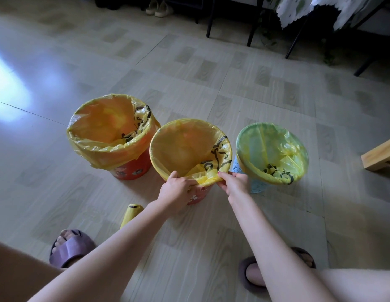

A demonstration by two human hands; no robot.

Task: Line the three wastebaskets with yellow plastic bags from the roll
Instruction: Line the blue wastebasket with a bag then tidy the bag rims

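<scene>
three wastebaskets stand in a row on the tiled floor (211,68), all lined. left basket (133,168) has loose, slack film. at the middle basket (196,197), left hand (178,188) and right hand (234,182) pinch the thin, soft, tear-prone bag (208,178) at its near rim fold. blue basket (258,185) stands just beside it; the roll (132,214) lies near; open floor surrounds.
</scene>
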